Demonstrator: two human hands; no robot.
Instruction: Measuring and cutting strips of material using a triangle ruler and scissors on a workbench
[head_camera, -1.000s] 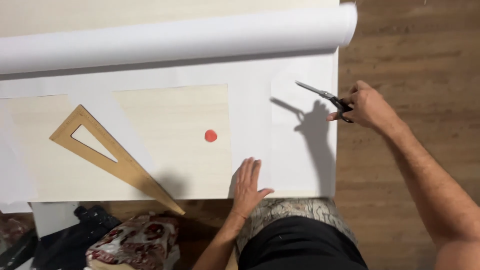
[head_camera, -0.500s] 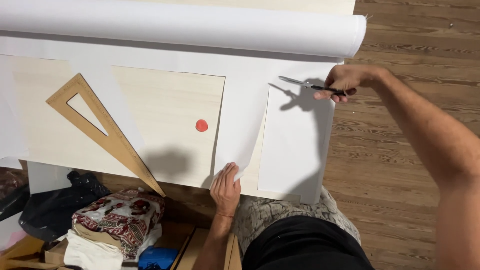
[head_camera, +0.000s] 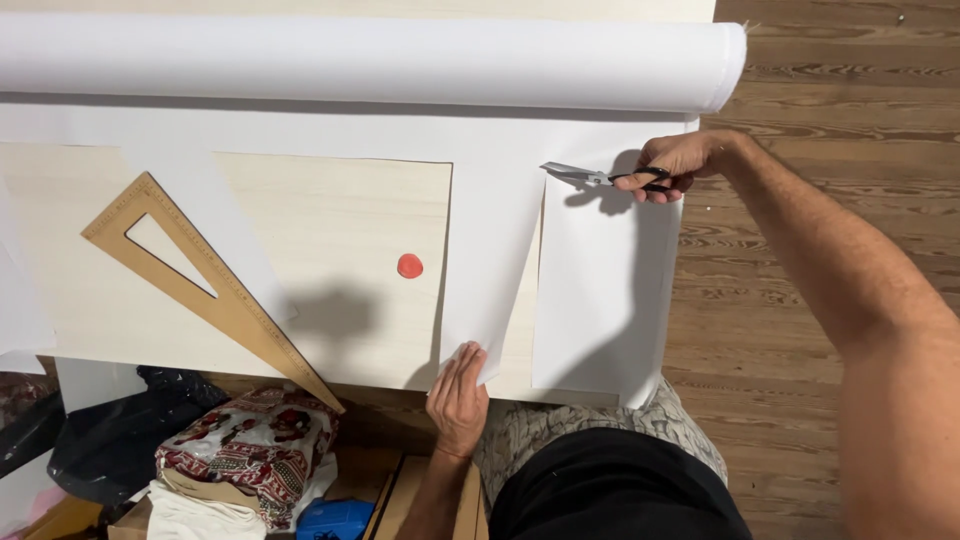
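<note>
My right hand (head_camera: 672, 163) grips black-handled scissors (head_camera: 598, 177) with the blades open, their tips at the top of a cut in the white sheet (head_camera: 600, 290). My left hand (head_camera: 458, 395) lies flat on the near corner of a narrow paper strip (head_camera: 490, 270) that leans away from the cut. The sheet unrolls from a long white roll (head_camera: 360, 62) at the far side of the pale wooden table (head_camera: 340, 250).
A wooden set square (head_camera: 200, 275) lies on the table's left part, and a small red disc (head_camera: 409, 265) sits near the middle. Below the near edge are a patterned red-and-white bundle (head_camera: 245, 445), dark bags and a blue item. Wooden floor lies to the right.
My right hand has moved the scissors left along the cut beneath the roll. My left hand has pulled the cut strip toward the left, widening the gap.
</note>
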